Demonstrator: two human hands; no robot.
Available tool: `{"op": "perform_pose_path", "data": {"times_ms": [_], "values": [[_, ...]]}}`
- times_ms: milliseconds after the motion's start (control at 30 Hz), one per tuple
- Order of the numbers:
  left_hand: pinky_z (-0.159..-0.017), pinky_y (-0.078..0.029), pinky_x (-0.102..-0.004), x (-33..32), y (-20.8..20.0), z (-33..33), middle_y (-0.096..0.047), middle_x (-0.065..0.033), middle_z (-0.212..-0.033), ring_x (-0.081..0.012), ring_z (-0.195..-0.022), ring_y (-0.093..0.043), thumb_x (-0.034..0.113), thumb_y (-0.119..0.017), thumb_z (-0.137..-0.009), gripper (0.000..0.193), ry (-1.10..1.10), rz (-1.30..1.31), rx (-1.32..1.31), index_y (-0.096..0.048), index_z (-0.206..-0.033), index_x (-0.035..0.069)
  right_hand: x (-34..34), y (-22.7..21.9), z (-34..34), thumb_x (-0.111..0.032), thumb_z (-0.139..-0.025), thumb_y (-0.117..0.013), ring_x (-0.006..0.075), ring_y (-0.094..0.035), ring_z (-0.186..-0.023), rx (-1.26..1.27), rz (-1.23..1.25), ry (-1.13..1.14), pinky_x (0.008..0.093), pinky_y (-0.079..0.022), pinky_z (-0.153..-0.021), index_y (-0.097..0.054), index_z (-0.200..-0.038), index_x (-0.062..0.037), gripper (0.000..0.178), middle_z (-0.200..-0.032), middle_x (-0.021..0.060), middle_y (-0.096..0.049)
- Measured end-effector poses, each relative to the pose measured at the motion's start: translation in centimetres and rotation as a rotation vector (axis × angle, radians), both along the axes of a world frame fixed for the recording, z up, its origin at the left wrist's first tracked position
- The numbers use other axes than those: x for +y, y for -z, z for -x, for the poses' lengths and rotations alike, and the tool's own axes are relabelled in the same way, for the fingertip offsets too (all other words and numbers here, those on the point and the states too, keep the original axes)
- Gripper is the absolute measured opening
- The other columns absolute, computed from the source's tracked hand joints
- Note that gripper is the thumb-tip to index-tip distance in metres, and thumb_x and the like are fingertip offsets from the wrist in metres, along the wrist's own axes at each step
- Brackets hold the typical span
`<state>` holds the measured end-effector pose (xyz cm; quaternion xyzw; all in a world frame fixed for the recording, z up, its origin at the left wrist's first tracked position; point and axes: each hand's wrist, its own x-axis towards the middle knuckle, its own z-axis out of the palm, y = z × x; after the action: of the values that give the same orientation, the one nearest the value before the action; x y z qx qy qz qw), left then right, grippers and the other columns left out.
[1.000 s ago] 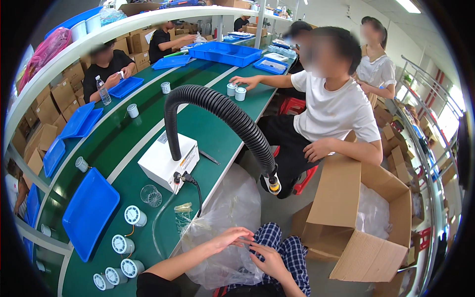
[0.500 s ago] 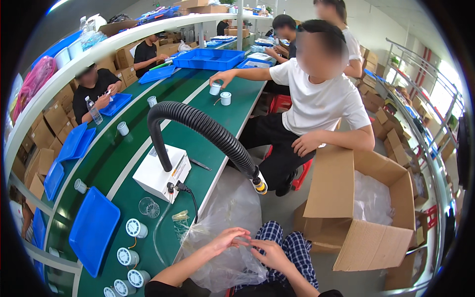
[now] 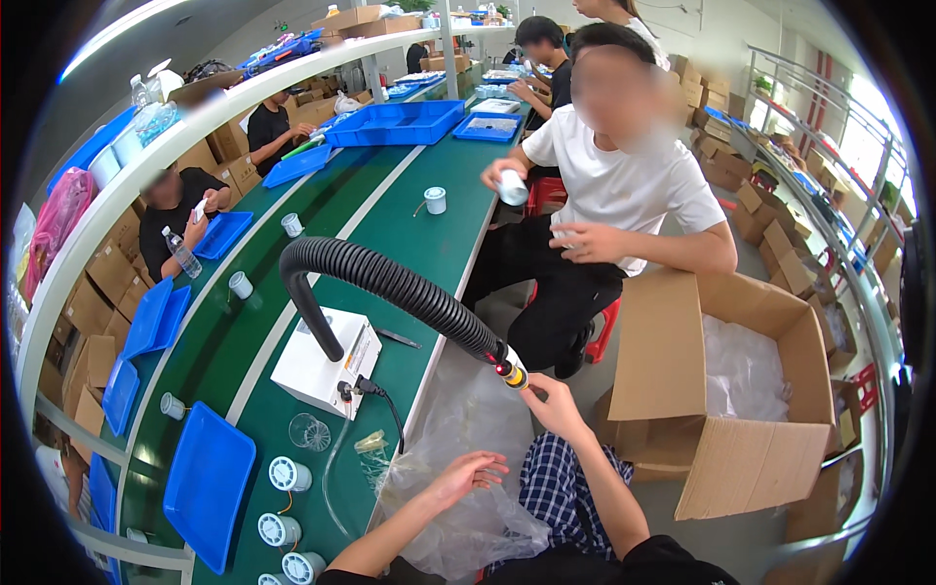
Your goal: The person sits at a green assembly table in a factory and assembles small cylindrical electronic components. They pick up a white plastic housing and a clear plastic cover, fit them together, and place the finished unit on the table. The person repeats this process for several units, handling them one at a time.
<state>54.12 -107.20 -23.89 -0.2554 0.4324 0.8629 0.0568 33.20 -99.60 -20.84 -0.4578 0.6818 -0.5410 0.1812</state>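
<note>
A black corrugated hose [image 3: 390, 278] arches from a white box-shaped unit [image 3: 327, 363] on the green bench [image 3: 390, 210] out over the bench edge. Its yellow and red nozzle tip [image 3: 511, 372] hangs above my lap. My right hand [image 3: 558, 402] is raised to that tip, with its fingers closed on the nozzle. My left hand [image 3: 470, 473] lies lower, fingers spread, on a clear plastic bag [image 3: 468, 414] draped over my checked trousers.
An open cardboard box [image 3: 721, 458] with a plastic liner stands on the floor to my right. A blue tray [image 3: 207, 483] and several white round parts [image 3: 290, 475] sit near me on the bench. A seated person in a white shirt [image 3: 629, 185] holds a white cylinder [image 3: 512, 187].
My right hand has left the bag and risen to grip the hose nozzle. My left hand stays on the bag. The seated person has lifted a white cylinder off the bench.
</note>
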Motion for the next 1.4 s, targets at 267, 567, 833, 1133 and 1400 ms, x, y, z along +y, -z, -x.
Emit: {"op": "perform_pose_path", "data": {"times_ms": [267,567,833,1133,1400], "values": [[-0.071,-0.047,-0.0245,-0.2,0.1,-0.5,-0.061,-0.0097,-0.101,-0.013,-0.084,-0.06,0.02,-0.043,-0.093,0.027,-0.027,-0.013,0.013,-0.053,-0.111,0.002,-3.0,0.4,1.2,-0.013,-0.087,-0.051,0.0083,-0.055,-0.076,-0.414,0.049,-0.094,0.0228,-0.045,-0.069,-0.063,-0.101,0.0012,0.023,-0.088,0.0051,-0.064],[-0.072,-0.046,-0.0239,-0.2,-0.5,-0.3,-0.061,-0.0098,-0.102,-0.0123,-0.083,-0.059,0.019,-0.042,-0.093,0.027,-0.029,-0.045,0.023,-0.053,-0.111,0.001,-10.2,-5.5,4.1,-0.011,-0.088,-0.05,0.008,-0.055,-0.072,-0.31,0.127,-0.231,0.0228,-0.046,-0.069,-0.061,-0.102,0.0019,0.022,-0.089,0.0064,-0.065],[-0.072,-0.045,-0.0234,-0.5,-0.7,-0.6,-0.06,-0.0104,-0.103,-0.0126,-0.083,-0.059,0.019,-0.041,-0.093,0.029,-0.058,-0.058,0.033,-0.051,-0.113,0.001,-15.4,-5.8,3.9,-0.011,-0.086,-0.052,0.0091,-0.058,-0.072,-0.192,0.083,-0.299,0.0235,-0.046,-0.069,-0.062,-0.098,0.0018,0.02,-0.082,0.0069,-0.065],[-0.072,-0.045,-0.0233,-0.3,-0.6,-0.5,-0.06,-0.0096,-0.102,-0.0116,-0.083,-0.058,0.02,-0.042,-0.093,0.028,-0.044,-0.006,0.007,-0.052,-0.112,0.001,-22.6,-5.2,2.4,-0.022,-0.078,-0.059,0.0273,-0.06,-0.082,0.742,0.118,-0.329,0.0368,-0.049,-0.072,-0.051,-0.116,-0.0058,0.041,-0.105,0.0145,-0.055],[-0.072,-0.045,-0.0236,-0.3,-0.8,-0.5,-0.061,-0.0095,-0.1,-0.0119,-0.082,-0.059,0.019,-0.042,-0.093,0.026,-0.056,0.025,-0.024,-0.052,-0.11,0.002,-25.3,-4.9,3.0,-0.036,-0.076,-0.061,0.0327,-0.058,-0.088,0.958,-0.172,-0.374,0.0411,-0.049,-0.074,-0.046,-0.118,-0.0049,0.055,-0.1,0.017,-0.05]]}}
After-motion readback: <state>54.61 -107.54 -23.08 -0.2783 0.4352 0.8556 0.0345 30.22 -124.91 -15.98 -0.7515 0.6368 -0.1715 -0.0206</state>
